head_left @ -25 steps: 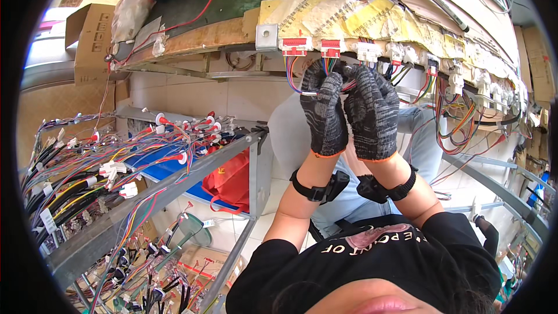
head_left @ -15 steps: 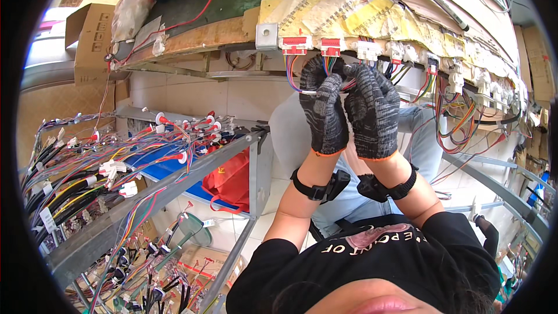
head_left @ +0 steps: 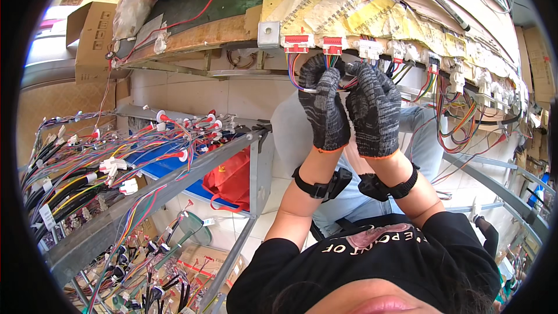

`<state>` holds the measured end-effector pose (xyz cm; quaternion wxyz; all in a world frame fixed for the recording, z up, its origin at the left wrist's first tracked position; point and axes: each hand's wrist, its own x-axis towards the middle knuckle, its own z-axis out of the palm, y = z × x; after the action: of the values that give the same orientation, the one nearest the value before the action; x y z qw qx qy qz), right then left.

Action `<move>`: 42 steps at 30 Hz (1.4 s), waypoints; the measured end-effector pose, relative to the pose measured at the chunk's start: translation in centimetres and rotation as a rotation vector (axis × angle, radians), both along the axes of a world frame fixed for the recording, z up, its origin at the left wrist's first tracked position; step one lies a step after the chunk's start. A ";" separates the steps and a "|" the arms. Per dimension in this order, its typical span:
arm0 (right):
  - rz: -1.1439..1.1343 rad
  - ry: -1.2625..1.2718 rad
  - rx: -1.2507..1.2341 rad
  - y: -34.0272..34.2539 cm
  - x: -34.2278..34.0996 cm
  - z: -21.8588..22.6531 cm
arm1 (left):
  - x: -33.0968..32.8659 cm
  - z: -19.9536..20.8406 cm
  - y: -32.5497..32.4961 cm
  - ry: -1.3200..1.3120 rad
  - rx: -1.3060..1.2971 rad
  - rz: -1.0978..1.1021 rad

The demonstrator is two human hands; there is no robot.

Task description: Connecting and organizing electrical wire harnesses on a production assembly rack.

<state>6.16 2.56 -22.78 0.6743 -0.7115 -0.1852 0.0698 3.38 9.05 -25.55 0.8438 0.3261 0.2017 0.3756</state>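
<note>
My two hands work close together below the edge of the bench, both in dark grey knit gloves. My left hand (head_left: 325, 107) is closed around a bundle of coloured wires (head_left: 297, 75) hanging from a red and white connector (head_left: 297, 43). More wires run down between the hands from a second red connector (head_left: 332, 45). My right hand (head_left: 375, 107) is closed as well, its fingertips pinching the wires beside the left one. The gloves hide exactly where the fingers meet the wires. To the right, a white connector (head_left: 370, 49) sits on the bench edge above my right hand.
Several more connectors with wires line the bench edge (head_left: 453, 61) to the right. A metal bracket (head_left: 268, 35) stands at its left end. At left, a metal rack (head_left: 157, 183) carries many wire harnesses (head_left: 75, 180). A red bag (head_left: 229, 180) hangs behind the rack post.
The view has shifted very slightly. My hands stay at the same wires, with only a tiny movement of the fingers.
</note>
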 end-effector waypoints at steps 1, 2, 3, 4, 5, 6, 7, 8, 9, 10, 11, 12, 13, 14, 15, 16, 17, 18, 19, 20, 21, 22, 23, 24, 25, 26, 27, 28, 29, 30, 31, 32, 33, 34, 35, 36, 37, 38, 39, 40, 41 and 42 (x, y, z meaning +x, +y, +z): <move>0.001 -0.006 -0.012 0.0 0.1 0.0 | 0.0 0.0 0.0 0.003 0.019 0.007; 0.005 -0.003 -0.031 -0.1 0.1 0.0 | 0.0 0.0 0.0 -0.010 0.009 0.004; 0.009 -0.012 -0.047 -0.1 0.2 0.1 | 0.0 0.0 0.0 -0.014 -0.003 0.006; 0.014 -0.021 -0.064 -0.2 0.2 0.1 | 0.0 0.0 0.0 -0.012 -0.014 0.009; 0.020 -0.043 -0.079 -0.1 0.3 0.1 | -0.1 0.0 -0.1 -0.014 -0.017 0.016; 0.022 -0.052 -0.090 -0.1 0.3 0.1 | -0.1 0.0 -0.1 -0.011 -0.020 0.025; 0.025 -0.061 -0.102 -0.1 0.2 0.1 | -0.1 0.0 -0.1 -0.007 -0.022 0.034; 0.023 -0.057 -0.110 -0.1 0.2 0.1 | -0.1 0.1 -0.1 -0.007 -0.017 0.031; 0.012 0.014 -0.053 0.0 0.2 0.1 | -0.1 0.0 -0.1 -0.008 -0.013 0.029; -0.002 0.083 0.005 0.0 0.2 0.1 | -0.1 0.0 -0.1 -0.008 -0.009 0.027; -0.025 0.220 0.129 0.1 0.1 0.1 | 0.0 0.0 -0.1 -0.005 -0.007 0.031; -0.019 0.168 0.059 0.0 0.1 0.0 | 0.0 0.0 -0.1 -0.003 -0.005 0.034; -0.022 0.205 0.122 0.1 0.1 0.0 | 0.0 -0.1 -0.1 -0.001 0.001 0.036; 0.005 0.053 -0.010 -0.1 0.2 0.0 | 0.0 -0.2 -0.1 -0.001 -0.006 0.041; 0.022 -0.023 -0.079 -0.1 0.2 0.0 | 0.0 -0.2 0.0 -0.002 -0.008 0.045; 0.034 -0.101 -0.146 -0.3 0.3 0.0 | 0.0 -0.3 0.0 -0.002 -0.006 0.047; 0.037 -0.104 -0.150 -0.3 0.3 0.1 | 0.0 -0.4 0.0 0.003 -0.022 0.047; 0.032 -0.110 -0.169 -0.3 0.4 0.1 | 0.0 -0.4 0.0 0.009 -0.033 0.045; 0.028 -0.116 -0.187 -0.4 0.4 0.2 | -0.1 -0.5 0.0 0.017 -0.042 0.042; 0.018 -0.125 -0.219 -0.3 0.4 0.3 | -0.1 -0.6 0.1 0.019 -0.043 0.045; 0.017 -0.153 -0.235 -0.4 0.4 0.4 | -0.1 -0.6 0.1 0.023 -0.043 0.047; 0.016 -0.181 -0.251 -0.3 0.4 0.4 | -0.1 -0.6 0.1 0.029 -0.041 0.048; 0.026 -0.228 -0.251 -0.3 0.4 0.6 | -0.1 -0.7 0.2 0.023 -0.049 0.047; 0.035 -0.275 -0.251 -0.3 0.4 0.7 | -0.1 -0.7 0.2 0.019 -0.056 0.045; 0.032 -0.257 -0.228 -0.3 0.3 0.7 | -0.1 -0.8 0.2 0.017 -0.057 0.040; 0.029 -0.239 -0.206 -0.3 0.3 0.8 | 0.0 -0.9 0.2 0.014 -0.064 0.041; 0.030 -0.228 -0.197 -0.2 0.4 0.8 | 0.0 -0.9 0.2 0.013 -0.066 0.039; 0.030 -0.217 -0.188 -0.2 0.4 0.8 | 0.0 -1.0 0.2 0.012 -0.067 0.037; 0.033 -0.214 -0.193 -0.2 0.4 0.8 | 0.0 -1.1 0.2 0.012 -0.068 0.040; 0.036 -0.211 -0.197 -0.2 0.4 0.8 | 0.0 -1.3 0.2 0.012 -0.069 0.042; 0.036 -0.234 -0.212 -0.2 0.4 0.8 | 0.0 -1.4 0.2 0.013 -0.069 0.045; 0.035 -0.258 -0.227 -0.2 0.4 0.8 | 0.1 -1.5 0.2 0.012 -0.073 0.044; 0.035 -0.281 -0.242 -0.2 0.4 0.7 | 0.1 -1.6 0.2 0.011 -0.077 0.043; 0.028 -0.222 -0.223 -0.2 0.4 0.7 | 0.1 -1.7 0.3 0.011 -0.081 0.042; 0.022 -0.163 -0.204 -0.2 0.4 0.6 | 0.1 -1.8 0.3 0.012 -0.081 0.044; 0.020 -0.140 -0.196 -0.2 0.4 0.6 | 0.1 -1.9 0.3 0.012 -0.080 0.046; 0.019 -0.117 -0.189 -0.2 0.4 0.5 | 0.1 -1.9 0.3 0.013 -0.080 0.048; 0.023 -0.131 -0.193 -0.2 0.4 0.4 | 0.1 -1.9 0.3 0.016 -0.079 0.051; 0.020 -0.132 -0.204 -0.2 0.3 0.4 | 0.1 -1.9 0.3 0.018 -0.079 0.054; 0.017 -0.133 -0.216 -0.2 0.3 0.3 | 0.1 -1.9 0.2 0.021 -0.079 0.056; 0.008 -0.122 -0.236 -0.2 0.3 0.2 | 0.1 -1.8 0.2 0.021 -0.084 0.052; 0.002 -0.114 -0.243 -0.3 0.3 0.2 | 0.1 -1.8 0.2 0.021 -0.088 0.048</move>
<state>6.42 2.30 -22.60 0.5715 -0.7905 -0.2140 0.0518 3.43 9.28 -27.30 0.8458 0.2876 0.2346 0.3831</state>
